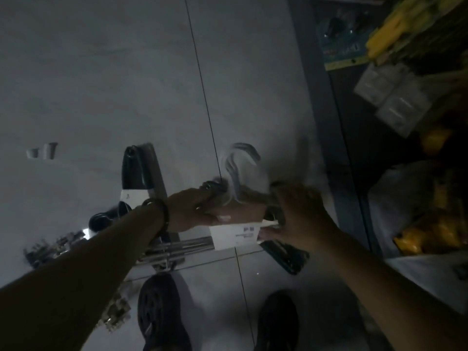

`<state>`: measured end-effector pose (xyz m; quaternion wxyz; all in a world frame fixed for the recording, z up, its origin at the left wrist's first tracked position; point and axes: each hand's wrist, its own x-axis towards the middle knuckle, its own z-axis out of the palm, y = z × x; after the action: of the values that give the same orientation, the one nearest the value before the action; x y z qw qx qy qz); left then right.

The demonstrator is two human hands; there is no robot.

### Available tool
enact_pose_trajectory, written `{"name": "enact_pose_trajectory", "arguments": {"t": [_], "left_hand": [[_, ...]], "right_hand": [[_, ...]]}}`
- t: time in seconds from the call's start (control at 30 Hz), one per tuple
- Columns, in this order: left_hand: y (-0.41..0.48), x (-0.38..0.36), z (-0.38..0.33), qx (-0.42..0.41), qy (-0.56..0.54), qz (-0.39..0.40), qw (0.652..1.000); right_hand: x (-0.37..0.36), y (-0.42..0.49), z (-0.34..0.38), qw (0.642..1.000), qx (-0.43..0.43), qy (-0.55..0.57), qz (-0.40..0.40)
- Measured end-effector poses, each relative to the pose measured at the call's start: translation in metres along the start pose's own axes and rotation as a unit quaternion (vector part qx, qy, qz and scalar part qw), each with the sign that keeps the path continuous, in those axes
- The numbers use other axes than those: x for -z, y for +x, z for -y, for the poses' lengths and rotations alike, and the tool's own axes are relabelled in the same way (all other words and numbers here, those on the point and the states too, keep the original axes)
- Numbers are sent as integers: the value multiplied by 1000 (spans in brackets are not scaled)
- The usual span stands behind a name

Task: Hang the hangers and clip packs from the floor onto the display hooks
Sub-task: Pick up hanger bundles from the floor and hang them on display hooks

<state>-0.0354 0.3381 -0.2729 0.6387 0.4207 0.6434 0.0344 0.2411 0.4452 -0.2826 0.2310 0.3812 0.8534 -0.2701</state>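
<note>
A bundle of dark green hangers (286, 254) with a white paper label (235, 235) and blurred metal hooks (240, 163) is held above the tiled floor. My left hand (202, 211) grips it near the hooks, and my right hand (296, 211) grips it at the label's right end. A second green hanger bundle (135, 171) with chrome bars (177, 249) lies on the floor below my left wrist. Clip packs (50, 247) lie at the lower left, one more (114, 315) beside my left shoe.
The display rack (405, 110) stands along the right edge, holding yellow goods, clear packs and a blue carded item (339, 44). My two dark shoes (162, 312) stand at the bottom. A small white scrap (41, 151) lies on the floor at left.
</note>
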Motion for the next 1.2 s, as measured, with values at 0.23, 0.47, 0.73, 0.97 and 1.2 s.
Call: {"name": "enact_pose_trajectory", "arguments": {"t": [0.23, 0.47, 0.73, 0.97, 1.2], "left_hand": [[53, -58, -17, 9, 339, -88, 937], [76, -187, 0, 188, -155, -454, 857], [143, -224, 18, 186, -565, -200, 779], [147, -235, 22, 153, -685, -199, 684], [122, -216, 27, 56, -665, -200, 718]], "right_hand": [[-84, -21, -59, 966, -27, 253, 36], [-132, 4, -78, 923, -159, 349, 14], [-176, 20, -82, 916, -139, 375, 8], [-189, 29, -46, 829, -200, 522, 7], [-186, -5, -34, 855, -170, 489, -39]]}}
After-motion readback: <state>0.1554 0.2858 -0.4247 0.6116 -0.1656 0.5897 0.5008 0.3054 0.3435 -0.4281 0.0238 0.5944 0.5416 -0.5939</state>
